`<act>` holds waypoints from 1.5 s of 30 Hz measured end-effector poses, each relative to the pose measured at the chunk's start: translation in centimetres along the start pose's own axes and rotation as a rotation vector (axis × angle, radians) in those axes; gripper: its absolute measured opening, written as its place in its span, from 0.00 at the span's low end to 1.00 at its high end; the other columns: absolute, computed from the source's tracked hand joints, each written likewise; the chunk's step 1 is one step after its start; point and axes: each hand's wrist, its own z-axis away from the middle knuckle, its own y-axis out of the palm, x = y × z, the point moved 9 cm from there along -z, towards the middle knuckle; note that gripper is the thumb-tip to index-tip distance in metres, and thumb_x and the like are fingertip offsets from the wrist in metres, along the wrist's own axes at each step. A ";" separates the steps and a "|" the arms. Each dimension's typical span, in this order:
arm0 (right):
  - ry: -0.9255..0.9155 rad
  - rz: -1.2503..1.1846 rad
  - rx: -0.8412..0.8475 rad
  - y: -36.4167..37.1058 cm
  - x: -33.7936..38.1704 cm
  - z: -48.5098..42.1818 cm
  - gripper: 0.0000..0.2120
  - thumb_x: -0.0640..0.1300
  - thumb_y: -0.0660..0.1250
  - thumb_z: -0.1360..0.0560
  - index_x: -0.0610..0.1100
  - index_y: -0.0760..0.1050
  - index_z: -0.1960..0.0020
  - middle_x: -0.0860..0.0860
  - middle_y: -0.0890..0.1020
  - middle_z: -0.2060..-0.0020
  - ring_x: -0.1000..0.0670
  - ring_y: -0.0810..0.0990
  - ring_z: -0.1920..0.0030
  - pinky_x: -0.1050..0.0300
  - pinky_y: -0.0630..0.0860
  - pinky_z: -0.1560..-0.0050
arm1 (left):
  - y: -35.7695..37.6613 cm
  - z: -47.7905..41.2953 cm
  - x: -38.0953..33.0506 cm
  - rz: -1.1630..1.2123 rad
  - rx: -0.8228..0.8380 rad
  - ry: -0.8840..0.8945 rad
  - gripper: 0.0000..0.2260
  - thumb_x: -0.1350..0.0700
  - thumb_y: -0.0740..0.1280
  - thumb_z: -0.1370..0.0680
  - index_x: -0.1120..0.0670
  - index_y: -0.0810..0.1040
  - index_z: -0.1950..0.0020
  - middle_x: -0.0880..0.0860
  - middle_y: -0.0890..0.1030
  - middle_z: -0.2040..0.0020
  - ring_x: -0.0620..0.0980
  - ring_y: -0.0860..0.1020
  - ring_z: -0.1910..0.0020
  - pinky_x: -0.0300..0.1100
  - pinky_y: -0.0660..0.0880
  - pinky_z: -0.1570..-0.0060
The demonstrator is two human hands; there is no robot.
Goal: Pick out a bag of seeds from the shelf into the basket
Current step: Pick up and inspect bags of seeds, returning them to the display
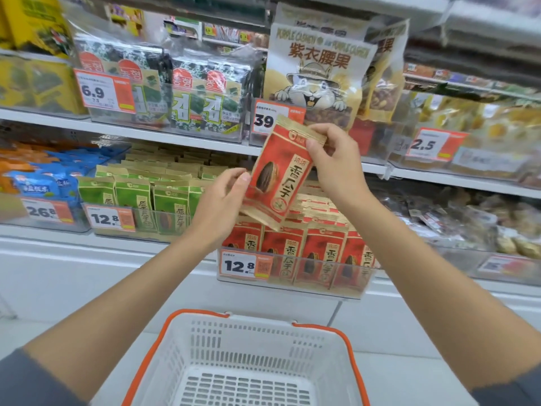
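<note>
Left hand [222, 200] raised, pinching the left edge of the red seed bag [278, 174], held tilted in the air before the shelf [35, 114]. Right hand [336, 159] pinches its top right corner. White basket [248, 341] sits well below, between the forearms.

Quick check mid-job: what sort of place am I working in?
Most likely a supermarket snack aisle: shelves packed with rows of packaged snacks, orange price tags on the shelf fronts, and a white shopping basket below the red seed bag.

Seed bag [279, 174] above basket [246, 341], before shelf [175, 136].
</note>
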 end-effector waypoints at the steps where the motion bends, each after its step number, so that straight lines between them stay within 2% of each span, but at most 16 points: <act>1: 0.046 -0.034 0.003 -0.5 -0.6 0.9 0.07 0.38 0.61 0.18 0.48 0.75 0.46 0.55 0.80 0.51 0.56 0.81 0.52 0.57 0.81 0.55 | 0.4 0.8 0.1 0.006 0.027 -0.015 0.14 0.47 0.57 0.16 0.50 0.76 0.35 0.43 0.81 0.45 0.39 0.78 0.46 0.39 0.73 0.46; 6: 0.227 -0.098 0.050 -0.5 -4.9 6.1 0.07 0.37 0.62 0.18 0.47 0.76 0.45 0.51 0.82 0.52 0.63 0.81 0.61 0.65 0.77 0.65 | 4.4 4.8 2.0 0.124 0.283 -0.142 0.10 0.51 0.65 0.19 0.52 0.81 0.40 0.48 0.86 0.48 0.45 0.84 0.49 0.47 0.80 0.45; 11: 0.385 -0.144 0.055 0.5 -8.7 10.0 0.04 0.47 0.65 0.20 0.52 0.76 0.45 0.49 0.82 0.44 0.48 0.83 0.48 0.55 0.83 0.58 | 6.6 7.1 4.7 0.047 0.392 -0.224 0.08 0.55 0.72 0.23 0.52 0.82 0.45 0.50 0.86 0.52 0.45 0.84 0.51 0.44 0.81 0.47; 14: 0.430 -0.031 0.087 0.5 -9.5 10.8 0.24 0.66 0.70 0.30 0.48 0.76 0.46 0.52 0.82 0.46 0.49 0.82 0.46 0.49 0.81 0.47 | 7.0 7.6 4.8 -0.013 0.411 -0.178 0.07 0.55 0.75 0.25 0.50 0.81 0.49 0.46 0.85 0.58 0.42 0.84 0.56 0.40 0.81 0.53; 15: 0.414 0.006 0.084 0.3 -9.4 10.9 0.27 0.67 0.71 0.31 0.45 0.76 0.47 0.52 0.83 0.48 0.51 0.82 0.47 0.52 0.80 0.46 | 7.1 7.6 4.8 -0.028 0.418 -0.161 0.08 0.55 0.75 0.26 0.51 0.81 0.48 0.47 0.85 0.58 0.43 0.84 0.57 0.40 0.81 0.53; 17: 0.389 0.000 0.050 -0.1 -9.2 11.0 0.22 0.59 0.71 0.26 0.39 0.76 0.52 0.51 0.83 0.56 0.57 0.81 0.57 0.63 0.76 0.56 | 7.2 7.6 4.9 -0.047 0.431 -0.149 0.10 0.56 0.76 0.27 0.52 0.81 0.47 0.48 0.85 0.57 0.43 0.84 0.57 0.41 0.81 0.52; 19: 0.399 -0.041 0.037 -0.3 -9.1 11.1 0.15 0.52 0.68 0.22 0.40 0.75 0.56 0.53 0.82 0.62 0.61 0.80 0.66 0.66 0.74 0.66 | 7.4 7.7 5.0 -0.046 0.446 -0.156 0.10 0.56 0.75 0.26 0.52 0.81 0.46 0.48 0.86 0.55 0.43 0.84 0.55 0.41 0.81 0.51; 25: 0.442 -0.094 0.081 -0.4 -9.4 11.6 0.07 0.44 0.58 0.16 0.47 0.74 0.48 0.51 0.83 0.55 0.61 0.82 0.65 0.62 0.78 0.69 | 7.5 7.8 5.4 -0.043 0.464 -0.183 0.13 0.54 0.74 0.25 0.53 0.81 0.42 0.49 0.86 0.52 0.44 0.84 0.52 0.46 0.82 0.48; 28: 0.462 -0.066 0.094 -0.7 -9.6 11.6 0.12 0.42 0.52 0.15 0.47 0.75 0.41 0.54 0.82 0.56 0.56 0.81 0.62 0.48 0.81 0.58 | 7.3 7.8 5.6 -0.038 0.469 -0.200 0.13 0.53 0.73 0.25 0.52 0.81 0.41 0.48 0.86 0.51 0.44 0.84 0.51 0.47 0.82 0.48; 31: 0.470 -0.050 0.096 -0.7 -9.8 11.6 0.14 0.43 0.52 0.15 0.51 0.74 0.36 0.50 0.83 0.48 0.47 0.83 0.51 0.40 0.80 0.44 | 6.9 7.5 5.4 0.000 0.436 -0.201 0.09 0.53 0.73 0.24 0.48 0.82 0.44 0.47 0.86 0.53 0.43 0.84 0.52 0.44 0.81 0.51; 32: 0.474 -0.069 0.118 -0.5 -9.8 11.5 0.15 0.43 0.54 0.15 0.53 0.72 0.33 0.50 0.82 0.43 0.45 0.82 0.46 0.42 0.80 0.43 | 6.6 7.4 5.2 0.028 0.412 -0.202 0.08 0.53 0.73 0.24 0.47 0.81 0.46 0.47 0.87 0.54 0.43 0.84 0.53 0.44 0.81 0.52; 34: 0.478 -0.126 0.209 0.2 -9.4 11.6 0.21 0.41 0.58 0.17 0.54 0.65 0.26 0.53 0.77 0.37 0.52 0.79 0.40 0.60 0.81 0.49 | 6.3 7.1 4.8 0.090 0.365 -0.191 0.07 0.55 0.72 0.24 0.47 0.81 0.47 0.47 0.87 0.55 0.44 0.85 0.54 0.43 0.82 0.53; 37: 0.444 -0.146 0.325 1.0 -8.8 12.0 0.30 0.37 0.62 0.18 0.54 0.56 0.21 0.62 0.74 0.42 0.66 0.77 0.50 0.73 0.76 0.62 | 6.0 7.0 4.2 0.156 0.324 -0.174 0.06 0.55 0.72 0.24 0.49 0.81 0.48 0.49 0.87 0.56 0.47 0.85 0.56 0.44 0.82 0.54; 40: 0.445 -0.146 0.423 2.4 -8.5 12.8 0.29 0.40 0.67 0.21 0.58 0.59 0.26 0.58 0.80 0.42 0.58 0.81 0.45 0.58 0.81 0.48 | 5.2 6.6 3.7 0.244 0.230 -0.166 0.06 0.54 0.71 0.24 0.51 0.80 0.48 0.49 0.87 0.58 0.47 0.86 0.58 0.40 0.81 0.60; 42: 0.461 -0.135 0.519 3.7 -8.7 13.6 0.32 0.42 0.72 0.24 0.57 0.61 0.27 0.56 0.81 0.41 0.55 0.81 0.41 0.49 0.78 0.37 | 4.1 6.2 3.6 0.280 0.128 -0.173 0.07 0.55 0.70 0.23 0.53 0.80 0.46 0.49 0.87 0.59 0.47 0.85 0.60 0.39 0.81 0.63; 45: 0.456 -0.138 0.590 5.4 -8.7 14.9 0.37 0.44 0.78 0.29 0.54 0.62 0.27 0.56 0.81 0.40 0.58 0.81 0.41 0.50 0.75 0.34 | 3.0 6.0 3.7 0.266 0.034 -0.165 0.06 0.54 0.70 0.23 0.51 0.80 0.46 0.50 0.86 0.56 0.48 0.85 0.58 0.43 0.83 0.62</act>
